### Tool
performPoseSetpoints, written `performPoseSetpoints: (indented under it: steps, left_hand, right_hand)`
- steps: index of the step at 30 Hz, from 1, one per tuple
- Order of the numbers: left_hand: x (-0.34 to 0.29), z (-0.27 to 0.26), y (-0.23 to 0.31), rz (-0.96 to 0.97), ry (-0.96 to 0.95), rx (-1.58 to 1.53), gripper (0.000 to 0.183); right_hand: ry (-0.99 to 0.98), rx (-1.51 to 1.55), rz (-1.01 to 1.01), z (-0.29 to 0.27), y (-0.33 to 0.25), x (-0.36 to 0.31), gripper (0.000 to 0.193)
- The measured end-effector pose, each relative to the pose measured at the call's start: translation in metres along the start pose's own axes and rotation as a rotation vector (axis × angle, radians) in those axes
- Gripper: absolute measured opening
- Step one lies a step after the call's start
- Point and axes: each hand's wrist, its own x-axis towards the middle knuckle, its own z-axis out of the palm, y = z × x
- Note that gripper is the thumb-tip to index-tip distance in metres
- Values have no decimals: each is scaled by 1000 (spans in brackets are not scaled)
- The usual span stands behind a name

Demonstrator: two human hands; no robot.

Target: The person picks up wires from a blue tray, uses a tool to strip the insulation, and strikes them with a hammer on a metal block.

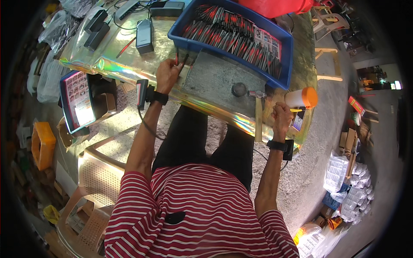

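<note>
Near the table's front edge, my left hand (167, 76) is closed around a slim black-and-red stick (177, 56); a dark strip (185, 59) shows beside its fingers. Similar slim red-and-black pieces fill the blue tray (183, 41) beyond. My right hand (282, 115) is closed in a pinch on a thin yellow stick (295, 110), its kind unclear. That hand is next to a white jar with an orange lid (308, 97), which lies tilted or on its side. Between my hands is a grey slab (211, 77) with a round dark object (239, 89) and a wooden-handled hammer (258, 118).
A grey box-like device (144, 36), black cases (97, 36) and cables occupy the table's far left. A red bag (275, 6) sits behind the tray. A plastic chair (101, 174) stands to my left. Wrapped packs (357, 185) are piled at right.
</note>
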Motion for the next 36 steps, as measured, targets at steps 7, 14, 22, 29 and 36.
performPoseSetpoints:
  steps: [7, 14, 22, 29, 36]
  left_hand:
    - [-40, -33, 57, -124, -134, -687, 13]
    - [-85, -19, 96, -160, -546, -1176, 8]
    - [-121, 7, 119, -375, -611, -1397, 14]
    - [-128, 12, 127, -415, -694, -1449, 20]
    - [-131, 13, 128, -444, -684, -1490, 19]
  right_hand:
    - [-8, 153, -48, 28, -51, -43, 6]
    - [-379, 171, -123, 73, -86, -92, 7]
    - [-428, 345, -198, 92, -99, -127, 8]
    - [-353, 303, -251, 87, -98, -132, 7]
    - [-303, 241, -296, 88, -95, -135, 5]
